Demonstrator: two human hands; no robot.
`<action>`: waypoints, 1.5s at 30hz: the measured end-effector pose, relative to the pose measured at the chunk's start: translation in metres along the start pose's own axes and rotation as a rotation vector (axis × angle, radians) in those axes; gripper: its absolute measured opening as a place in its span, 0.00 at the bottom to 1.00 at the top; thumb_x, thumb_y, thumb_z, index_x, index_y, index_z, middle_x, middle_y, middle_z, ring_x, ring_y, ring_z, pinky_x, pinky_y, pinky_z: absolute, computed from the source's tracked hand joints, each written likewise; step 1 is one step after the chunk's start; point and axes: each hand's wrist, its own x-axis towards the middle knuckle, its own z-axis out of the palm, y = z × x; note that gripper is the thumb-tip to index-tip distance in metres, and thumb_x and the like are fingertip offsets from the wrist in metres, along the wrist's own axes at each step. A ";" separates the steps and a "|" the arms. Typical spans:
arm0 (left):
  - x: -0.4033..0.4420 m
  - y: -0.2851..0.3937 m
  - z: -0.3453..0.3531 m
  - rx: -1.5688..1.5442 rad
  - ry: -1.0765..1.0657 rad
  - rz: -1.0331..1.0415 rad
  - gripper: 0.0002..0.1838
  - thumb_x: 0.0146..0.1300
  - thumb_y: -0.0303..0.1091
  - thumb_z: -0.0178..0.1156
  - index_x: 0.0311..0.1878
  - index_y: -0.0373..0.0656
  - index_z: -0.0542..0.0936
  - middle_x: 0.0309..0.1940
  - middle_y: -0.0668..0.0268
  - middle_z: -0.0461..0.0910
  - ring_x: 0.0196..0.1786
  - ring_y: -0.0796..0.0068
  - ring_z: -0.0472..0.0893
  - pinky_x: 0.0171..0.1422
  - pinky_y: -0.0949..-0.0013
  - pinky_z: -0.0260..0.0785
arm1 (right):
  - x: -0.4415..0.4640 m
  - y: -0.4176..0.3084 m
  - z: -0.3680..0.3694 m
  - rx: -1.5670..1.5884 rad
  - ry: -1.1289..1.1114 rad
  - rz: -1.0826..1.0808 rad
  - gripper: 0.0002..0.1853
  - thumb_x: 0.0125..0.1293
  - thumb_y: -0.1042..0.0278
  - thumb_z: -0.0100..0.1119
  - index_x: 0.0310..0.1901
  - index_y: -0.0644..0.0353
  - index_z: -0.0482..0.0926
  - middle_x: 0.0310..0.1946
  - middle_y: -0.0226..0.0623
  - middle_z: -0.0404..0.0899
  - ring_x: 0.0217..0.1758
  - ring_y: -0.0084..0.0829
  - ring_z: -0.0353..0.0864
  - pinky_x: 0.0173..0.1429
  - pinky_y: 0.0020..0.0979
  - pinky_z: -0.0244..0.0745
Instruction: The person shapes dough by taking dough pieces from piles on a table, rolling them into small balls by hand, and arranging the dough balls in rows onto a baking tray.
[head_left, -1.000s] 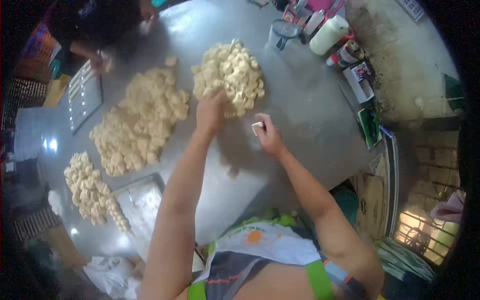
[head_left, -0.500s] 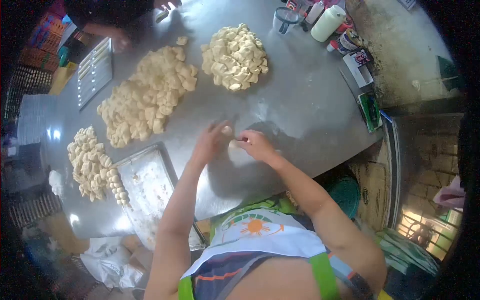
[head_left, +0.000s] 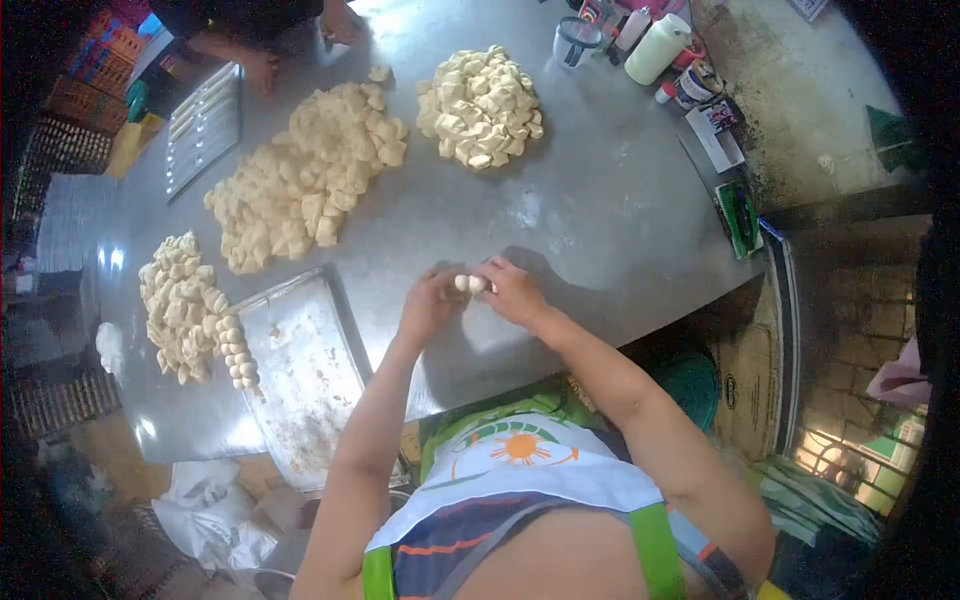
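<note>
The upper tray (head_left: 192,165) is holding pale rolls (head_left: 205,107), the baking tray (head_left: 312,400) showing brown specks. Over the table (head_left: 600,205), your left hand (head_left: 430,302) is holding one of two dough balls (head_left: 462,283), probably soft, light, easily dented: cup the sides. Your right hand (head_left: 516,296) is holding the other, both hands mostly curled.

Open tabletop (head_left: 620,200) is stretching beyond the right hand (head_left: 512,294), while a dough heap (head_left: 305,175) and tray (head_left: 305,350) are obstructing the left.
</note>
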 end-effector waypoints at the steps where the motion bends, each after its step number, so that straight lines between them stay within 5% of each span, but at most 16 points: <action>1: 0.001 0.003 0.000 0.025 -0.001 0.019 0.21 0.52 0.32 0.70 0.52 0.46 0.82 0.40 0.54 0.80 0.45 0.48 0.80 0.50 0.55 0.73 | 0.000 -0.001 -0.003 0.034 0.024 -0.007 0.18 0.60 0.67 0.63 0.53 0.55 0.79 0.45 0.45 0.80 0.49 0.50 0.81 0.54 0.46 0.76; 12: -0.001 -0.016 0.005 0.067 0.108 0.046 0.19 0.53 0.35 0.70 0.47 0.39 0.79 0.41 0.50 0.79 0.46 0.45 0.78 0.48 0.52 0.71 | 0.010 -0.016 0.000 -0.051 0.095 -0.179 0.18 0.58 0.70 0.67 0.51 0.54 0.80 0.43 0.43 0.79 0.44 0.47 0.81 0.47 0.43 0.77; 14: -0.014 -0.034 0.008 0.054 0.153 0.081 0.20 0.53 0.36 0.71 0.47 0.37 0.77 0.41 0.49 0.78 0.46 0.45 0.78 0.48 0.51 0.70 | -0.008 -0.028 -0.025 0.105 0.057 0.110 0.17 0.59 0.68 0.68 0.50 0.57 0.79 0.43 0.45 0.79 0.43 0.47 0.81 0.46 0.41 0.77; 16: -0.042 -0.061 0.009 0.241 0.274 -0.029 0.21 0.54 0.34 0.70 0.45 0.34 0.74 0.40 0.48 0.78 0.47 0.44 0.76 0.49 0.50 0.69 | -0.035 0.009 -0.017 0.033 0.281 -0.075 0.15 0.59 0.70 0.67 0.48 0.62 0.78 0.38 0.48 0.77 0.37 0.47 0.78 0.42 0.41 0.75; 20: -0.104 -0.084 0.029 0.225 0.238 -0.089 0.12 0.59 0.34 0.59 0.43 0.38 0.78 0.43 0.45 0.78 0.48 0.42 0.76 0.53 0.47 0.67 | -0.116 0.067 -0.003 -0.612 0.102 -0.233 0.10 0.62 0.69 0.57 0.44 0.60 0.78 0.31 0.42 0.72 0.38 0.45 0.73 0.43 0.49 0.66; 22: -0.084 -0.087 0.010 0.626 0.125 0.039 0.18 0.60 0.35 0.58 0.54 0.41 0.75 0.49 0.49 0.76 0.54 0.48 0.73 0.59 0.45 0.61 | -0.088 0.076 -0.007 -0.628 0.291 -0.199 0.11 0.62 0.67 0.56 0.45 0.58 0.78 0.33 0.42 0.73 0.41 0.45 0.73 0.46 0.49 0.65; 25: -0.009 -0.077 -0.008 0.554 0.378 -0.195 0.18 0.59 0.35 0.57 0.53 0.44 0.79 0.47 0.52 0.78 0.51 0.46 0.75 0.59 0.48 0.63 | -0.021 0.064 -0.016 -0.609 0.291 -0.094 0.15 0.64 0.66 0.54 0.51 0.56 0.76 0.38 0.43 0.75 0.46 0.46 0.74 0.52 0.48 0.63; 27: 0.027 -0.056 -0.005 0.567 0.650 0.006 0.09 0.61 0.33 0.54 0.37 0.42 0.82 0.34 0.53 0.80 0.43 0.48 0.79 0.49 0.47 0.68 | 0.028 0.052 -0.008 -0.472 0.276 -0.089 0.16 0.65 0.64 0.54 0.54 0.56 0.74 0.42 0.46 0.77 0.49 0.46 0.75 0.53 0.48 0.66; 28: 0.023 -0.057 0.003 0.561 0.641 0.006 0.09 0.61 0.33 0.54 0.37 0.42 0.82 0.34 0.53 0.80 0.43 0.48 0.79 0.49 0.47 0.68 | 0.028 0.052 0.004 -0.477 0.271 -0.080 0.16 0.65 0.64 0.54 0.54 0.56 0.74 0.42 0.46 0.77 0.49 0.46 0.75 0.53 0.48 0.66; 30: 0.022 -0.056 0.006 0.644 -0.014 -0.171 0.10 0.62 0.35 0.54 0.36 0.40 0.82 0.35 0.54 0.81 0.44 0.50 0.79 0.51 0.47 0.68 | 0.030 0.054 0.018 -0.349 0.035 0.019 0.17 0.67 0.62 0.54 0.55 0.57 0.74 0.43 0.47 0.79 0.48 0.47 0.76 0.51 0.48 0.69; 32: -0.033 -0.056 0.019 0.480 0.362 0.273 0.09 0.60 0.35 0.56 0.34 0.40 0.81 0.33 0.52 0.82 0.36 0.48 0.80 0.42 0.48 0.70 | -0.020 0.046 0.025 -0.247 0.082 0.122 0.16 0.67 0.62 0.54 0.55 0.56 0.75 0.42 0.47 0.80 0.45 0.47 0.78 0.49 0.48 0.71; 35: -0.091 -0.031 0.007 0.594 -0.026 -0.152 0.17 0.60 0.28 0.54 0.54 0.40 0.75 0.50 0.53 0.77 0.54 0.48 0.73 0.58 0.48 0.62 | -0.085 0.084 0.026 -0.334 0.293 -0.329 0.15 0.70 0.62 0.48 0.51 0.56 0.79 0.46 0.44 0.81 0.51 0.45 0.78 0.52 0.50 0.70; 37: -0.079 -0.029 -0.014 0.554 0.009 -0.256 0.16 0.60 0.30 0.53 0.51 0.43 0.78 0.45 0.53 0.79 0.50 0.49 0.77 0.55 0.49 0.64 | -0.096 0.103 0.007 -0.538 0.040 -0.228 0.15 0.70 0.66 0.46 0.53 0.58 0.79 0.52 0.46 0.79 0.57 0.46 0.76 0.54 0.49 0.71; 40: -0.013 -0.070 -0.008 0.529 0.406 -0.169 0.15 0.63 0.32 0.53 0.51 0.42 0.78 0.42 0.51 0.80 0.47 0.46 0.78 0.51 0.48 0.67 | -0.013 0.089 -0.003 -0.510 0.272 -0.080 0.14 0.69 0.67 0.47 0.53 0.58 0.78 0.50 0.46 0.79 0.56 0.48 0.75 0.53 0.47 0.72; 43: 0.036 -0.053 0.001 0.423 0.558 -0.072 0.09 0.67 0.33 0.52 0.39 0.39 0.79 0.33 0.50 0.80 0.38 0.45 0.78 0.47 0.48 0.66 | 0.040 0.038 -0.008 -0.296 0.102 0.061 0.14 0.70 0.66 0.47 0.52 0.58 0.76 0.49 0.47 0.79 0.54 0.50 0.75 0.55 0.47 0.71; 45: 0.018 -0.043 0.011 0.430 0.369 -0.039 0.09 0.65 0.33 0.53 0.39 0.37 0.78 0.33 0.48 0.79 0.41 0.44 0.78 0.47 0.47 0.66 | 0.036 0.020 0.003 -0.108 -0.029 0.317 0.19 0.67 0.66 0.50 0.59 0.58 0.73 0.45 0.49 0.80 0.49 0.54 0.78 0.54 0.52 0.72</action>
